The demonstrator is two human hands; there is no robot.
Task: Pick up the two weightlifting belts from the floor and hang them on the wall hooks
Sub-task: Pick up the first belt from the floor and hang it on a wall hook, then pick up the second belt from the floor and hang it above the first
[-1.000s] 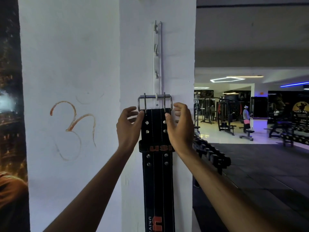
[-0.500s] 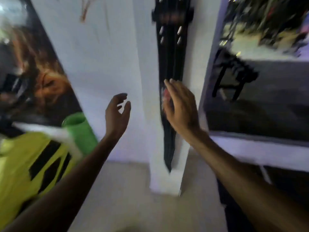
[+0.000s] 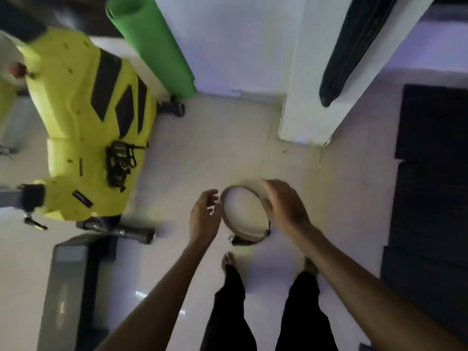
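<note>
A black weightlifting belt (image 3: 354, 46) hangs down the white pillar (image 3: 309, 102), its tip a little above the floor. A second belt (image 3: 229, 219), tan and coiled into a ring on its edge, lies on the pale tiled floor just in front of my feet. My left hand (image 3: 203, 216) hovers at the ring's left side with fingers spread and curved, holding nothing. My right hand (image 3: 285, 206) is over the ring's right side, fingers apart, covering that part of the belt. Whether either hand touches the belt is unclear in the blur.
A yellow and black exercise machine (image 3: 83, 117) stands at the left with a green rolled mat (image 3: 152, 44) leaning behind it. A grey platform (image 3: 68, 287) lies at lower left. Black rubber floor mats (image 3: 430, 173) run along the right.
Both hands let go of the hung black belt and dropped from buckle height to the floor. My view swung down from the wall hooks to the coiled tan belt.
</note>
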